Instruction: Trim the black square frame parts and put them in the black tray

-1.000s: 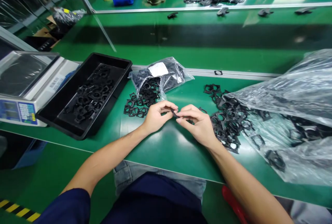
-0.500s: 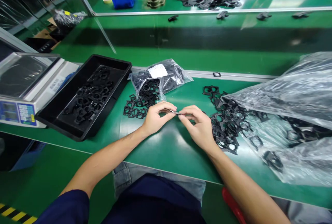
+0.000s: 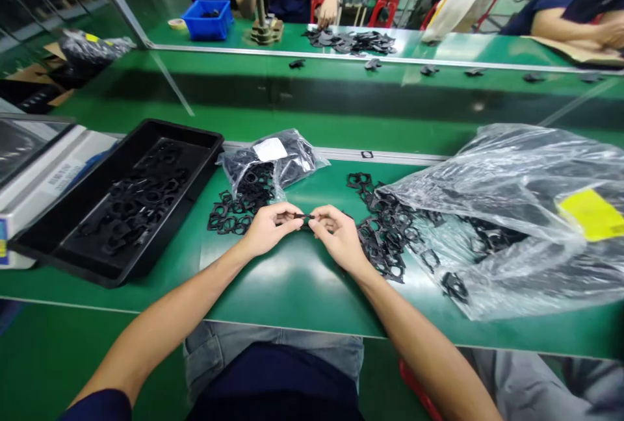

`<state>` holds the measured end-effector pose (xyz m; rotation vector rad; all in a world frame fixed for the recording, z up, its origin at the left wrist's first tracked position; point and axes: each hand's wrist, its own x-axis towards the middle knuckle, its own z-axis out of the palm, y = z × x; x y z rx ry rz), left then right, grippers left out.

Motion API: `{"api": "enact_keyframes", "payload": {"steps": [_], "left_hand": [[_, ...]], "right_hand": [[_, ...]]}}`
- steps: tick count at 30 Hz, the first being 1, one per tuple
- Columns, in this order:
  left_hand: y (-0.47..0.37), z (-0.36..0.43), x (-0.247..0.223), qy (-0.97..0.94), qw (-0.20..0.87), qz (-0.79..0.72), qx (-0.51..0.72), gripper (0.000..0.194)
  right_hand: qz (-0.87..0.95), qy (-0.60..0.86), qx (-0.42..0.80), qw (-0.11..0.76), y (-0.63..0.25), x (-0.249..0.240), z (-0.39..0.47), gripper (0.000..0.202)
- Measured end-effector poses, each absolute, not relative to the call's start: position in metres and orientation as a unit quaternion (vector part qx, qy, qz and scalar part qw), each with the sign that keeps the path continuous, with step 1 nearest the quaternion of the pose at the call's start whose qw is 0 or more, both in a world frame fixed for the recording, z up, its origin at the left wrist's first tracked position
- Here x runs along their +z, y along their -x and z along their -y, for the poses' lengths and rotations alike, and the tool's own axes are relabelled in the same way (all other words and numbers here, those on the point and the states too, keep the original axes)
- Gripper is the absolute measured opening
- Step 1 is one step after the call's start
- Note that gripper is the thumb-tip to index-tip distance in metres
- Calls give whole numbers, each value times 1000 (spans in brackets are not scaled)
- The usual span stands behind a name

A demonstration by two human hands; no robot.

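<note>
Forearms [image 3: 178,307] angled inward, left hand [image 3: 267,231] just beside right hand [image 3: 341,238], fingers [image 3: 286,208] apparently pinched.

No legible text. Printed sticker [image 3: 65,175] on left scale [image 3: 92,147]: too blurred. White label [image 3: 270,149] on middle bag [image 3: 298,162], yellow label [image 3: 592,214] on right bag [image 3: 511,164]: nothing readable.

In mid-frame, the left hand [image 3: 268,229] and right hand [image 3: 341,239] pinch a small black part [image 3: 305,216]. A black tray [image 3: 197,143] holding loose pieces [image 3: 141,199] sits at left, a clear plastic bag [image 3: 526,164] at right, a blue bin [image 3: 207,27] at upper left.
</note>
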<state>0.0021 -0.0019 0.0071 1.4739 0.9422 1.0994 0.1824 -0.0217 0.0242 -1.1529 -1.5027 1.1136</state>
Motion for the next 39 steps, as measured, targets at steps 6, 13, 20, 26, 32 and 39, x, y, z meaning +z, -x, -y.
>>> {"api": "enact_keyframes", "payload": {"steps": [6, 13, 20, 26, 32, 39], "left_hand": [[42, -2, 43, -669, 344, -458, 473, 17], [192, 8, 69, -612, 40, -652, 446, 24], [212, 27, 46, -682, -78, -671, 281, 27], [118, 47, 26, -816, -4, -476, 327, 24], [85, 39, -11, -799, 34, -534, 276, 48], [74, 31, -22, -785, 48, -583, 205, 57]], "right_hand": [[651, 474, 389, 448, -186, 22, 6, 30], [700, 459, 346, 423, -186, 19, 6, 29], [706, 489, 281, 428, -184, 24, 11, 25], [761, 484, 203, 381, -209, 43, 28, 28], [780, 586, 30, 219, -281, 27, 88, 78], [748, 645, -32, 150, -295, -4, 100, 77]]}}
